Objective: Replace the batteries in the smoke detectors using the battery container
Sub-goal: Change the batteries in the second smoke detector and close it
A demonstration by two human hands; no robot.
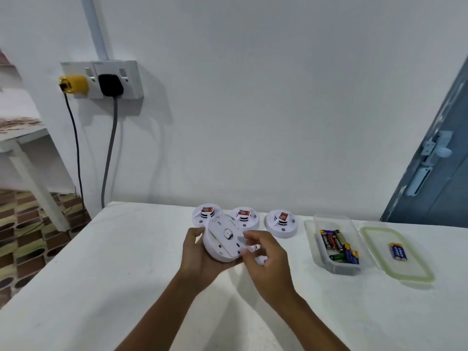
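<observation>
Above the white desk (126, 274), a smoke detector (224, 243), back side up, is gripped in the left hand (200, 259); its open back is touched by the curled fingers of the right hand (266, 259). Further right, a battery container (331, 243) and its lid (397, 254) are set. Behind, three detectors (281, 222) are lined up

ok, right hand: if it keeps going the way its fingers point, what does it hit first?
The right hand points up-left at the held smoke detector in the left hand; its fingertips already seem to touch the detector's back. Depth is unclear, so contact is likely, not certain.
</observation>
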